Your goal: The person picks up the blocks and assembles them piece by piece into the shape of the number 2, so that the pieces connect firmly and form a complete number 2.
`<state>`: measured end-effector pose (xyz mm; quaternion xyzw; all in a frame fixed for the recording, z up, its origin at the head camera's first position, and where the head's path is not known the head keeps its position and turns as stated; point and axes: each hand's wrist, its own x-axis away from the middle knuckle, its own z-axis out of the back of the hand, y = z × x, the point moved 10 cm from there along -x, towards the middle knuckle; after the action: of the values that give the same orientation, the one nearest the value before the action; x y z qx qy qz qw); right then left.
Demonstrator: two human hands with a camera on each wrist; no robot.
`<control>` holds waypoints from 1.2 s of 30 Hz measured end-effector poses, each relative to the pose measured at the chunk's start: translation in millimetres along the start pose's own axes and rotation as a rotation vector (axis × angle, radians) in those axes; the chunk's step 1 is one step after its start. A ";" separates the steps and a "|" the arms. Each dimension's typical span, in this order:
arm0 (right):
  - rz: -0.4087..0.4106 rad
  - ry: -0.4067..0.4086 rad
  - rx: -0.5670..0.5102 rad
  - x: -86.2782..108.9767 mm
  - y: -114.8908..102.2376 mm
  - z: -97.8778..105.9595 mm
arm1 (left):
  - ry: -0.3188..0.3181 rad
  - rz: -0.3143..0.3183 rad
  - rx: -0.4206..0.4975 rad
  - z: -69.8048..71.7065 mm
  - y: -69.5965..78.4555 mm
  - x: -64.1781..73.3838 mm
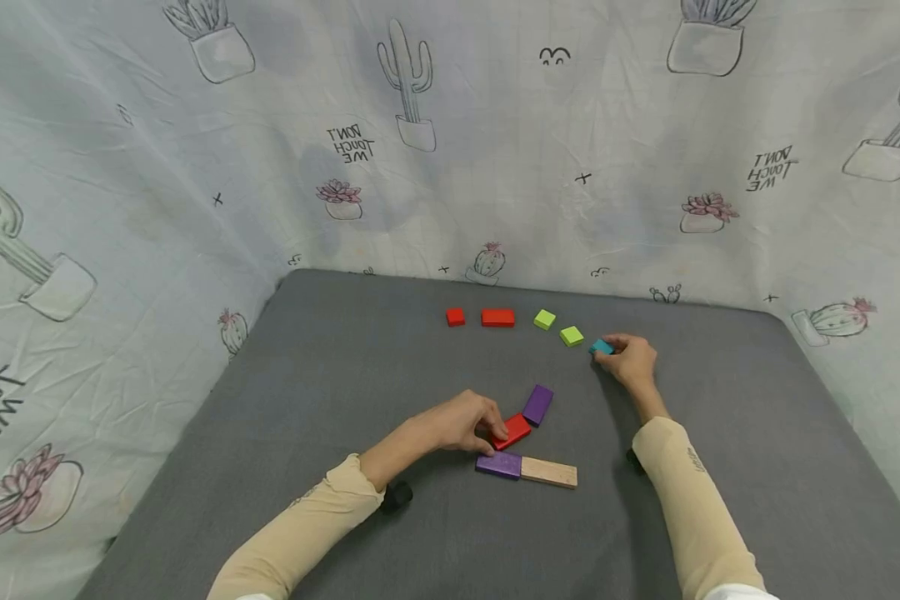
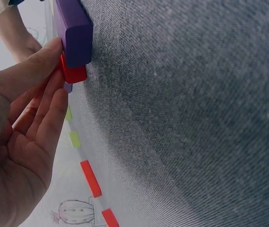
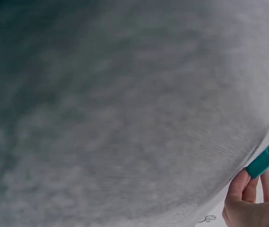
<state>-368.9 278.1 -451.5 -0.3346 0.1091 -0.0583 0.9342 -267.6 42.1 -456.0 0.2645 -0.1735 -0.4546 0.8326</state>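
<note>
In the head view my right hand (image 1: 630,360) pinches a small teal block (image 1: 602,347) at the right end of a spread of blocks. The right wrist view shows the same teal block (image 3: 262,162) between thumb and fingers. My left hand (image 1: 465,422) touches a red block (image 1: 516,430) with its fingers, its thumb at the corner of a purple block (image 1: 498,465). Those fingers look mostly straight in the left wrist view. A wooden block (image 1: 549,472) lies end to end with that purple block. Another purple block (image 1: 538,405) stands at the red block's far corner.
Toward the back of the grey table (image 1: 330,358) are a small red block (image 1: 455,317), a longer red block (image 1: 498,317) and two lime green blocks, one (image 1: 544,319) behind the other (image 1: 572,336). A cactus-print cloth (image 1: 510,217) hangs behind the table.
</note>
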 end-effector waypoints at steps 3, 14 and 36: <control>-0.099 0.041 -0.081 0.5 9.5 6.7 | -0.003 -0.006 -0.012 -2.1 0.1 -0.1; -0.162 0.115 -0.294 -36.9 57.2 -4.9 | -0.003 0.013 -0.020 1.0 -0.1 0.3; 0.004 -0.126 -0.570 29.9 -77.0 21.6 | -0.010 0.017 -0.016 -2.7 -2.9 -1.0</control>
<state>-337.4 226.7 -391.0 -0.5863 0.0635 -0.0028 0.8076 -268.5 42.4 -459.9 0.2538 -0.1761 -0.4503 0.8377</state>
